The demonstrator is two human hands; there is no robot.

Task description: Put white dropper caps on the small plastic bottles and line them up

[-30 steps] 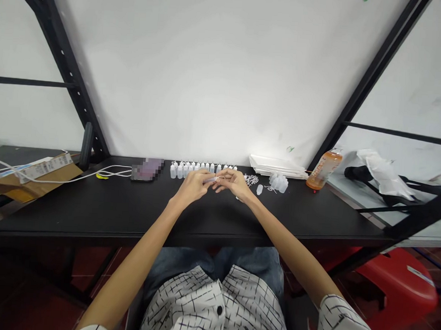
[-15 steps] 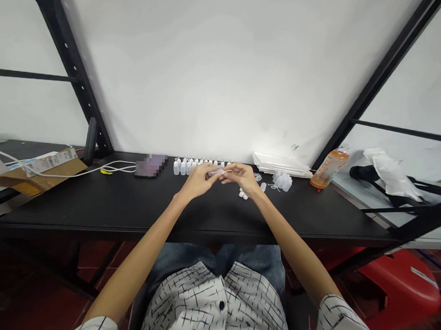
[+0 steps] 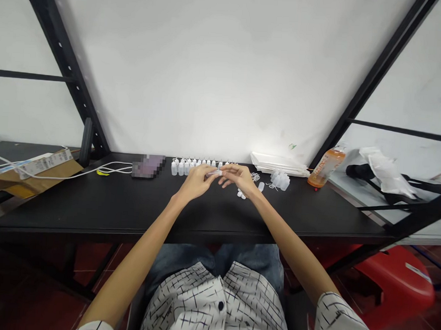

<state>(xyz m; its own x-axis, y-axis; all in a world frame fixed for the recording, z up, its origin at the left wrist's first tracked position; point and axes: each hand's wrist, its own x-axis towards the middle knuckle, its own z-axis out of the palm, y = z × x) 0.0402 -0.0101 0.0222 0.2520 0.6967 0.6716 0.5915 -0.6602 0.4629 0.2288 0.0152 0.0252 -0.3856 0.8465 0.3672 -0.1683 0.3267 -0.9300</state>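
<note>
Over the back middle of the black table, my left hand [image 3: 197, 181] is closed on a small translucent white bottle [image 3: 213, 173], which lies tilted sideways between my hands. The fingertips of my right hand [image 3: 241, 179] pinch at the right end of this bottle. Behind my hands stands a row of small white bottles [image 3: 181, 168] with pointed tips, partly hidden by my fingers. White caps [image 3: 241, 193] lie just below my right hand, near a loose bottle [image 3: 261, 186] and a heap of white loops [image 3: 255, 177].
Further right are a cluster of translucent bottles [image 3: 280, 180], a stack of white sheets [image 3: 278, 164] and an orange drink bottle [image 3: 327, 167]. To the left, a blurred purple item [image 3: 148, 166], a white cable [image 3: 111, 169] and an opened cardboard box [image 3: 36, 176] lie on the table [image 3: 128, 209].
The white strip between my right fingers no longer shows; the right fingertips now sit against the bottle's end. The whole view has shifted slightly.
</note>
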